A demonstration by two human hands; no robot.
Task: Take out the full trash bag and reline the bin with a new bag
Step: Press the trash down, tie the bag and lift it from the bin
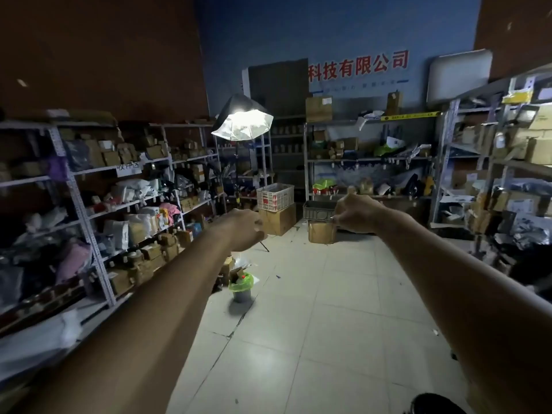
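Note:
A small grey bin [241, 295] stands on the tiled floor some way ahead, lined with a green bag [243, 283] that is stuffed with rubbish, a red-capped item on top. Both my arms reach forward at chest height, well above and short of the bin. My left hand [245, 230] is seen from the back, its fingers loosely curled with nothing visible in them. My right hand [354, 213] is also raised, fingers bent; whether it pinches anything is unclear in the dim light. No new bag is in view.
Metal shelves [98, 204] packed with parcels line the left, back and right. A lit softbox lamp [243, 125] on a stand, a white crate [275, 197] on a cardboard box, and a grey basket [319, 209] on another box stand at the far end.

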